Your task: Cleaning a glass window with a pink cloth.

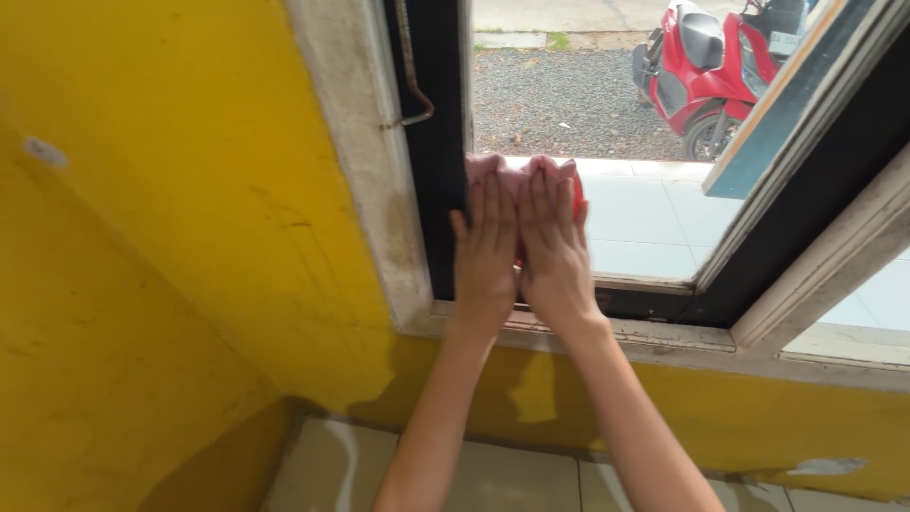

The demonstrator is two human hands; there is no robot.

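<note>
Soft, crumpled pink cloth (519, 171) pressed flat against smooth glass (626, 218) by dark frame (438, 190). Left hand (483, 251) and right hand (553, 248) side by side, open, fingers straight, palms covering cloth, its edge showing above fingertips.

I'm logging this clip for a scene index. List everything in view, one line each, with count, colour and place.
Crumpled pink cloth: one, pink, pressed flat against the window pane under both hands.
Dark-framed window pane: one, black frame, centre.
Weathered window surround: one, off-white, around the opening.
Metal window hook: one, rusty grey, upper left of the frame.
Painted wall: one, yellow, left and below the window.
Red scooter: one, red, outside on gravel, top right.
Tiled floor: pale, bottom.
Left hand: one, flat on the cloth.
Right hand: one, flat on the cloth beside it.
</note>
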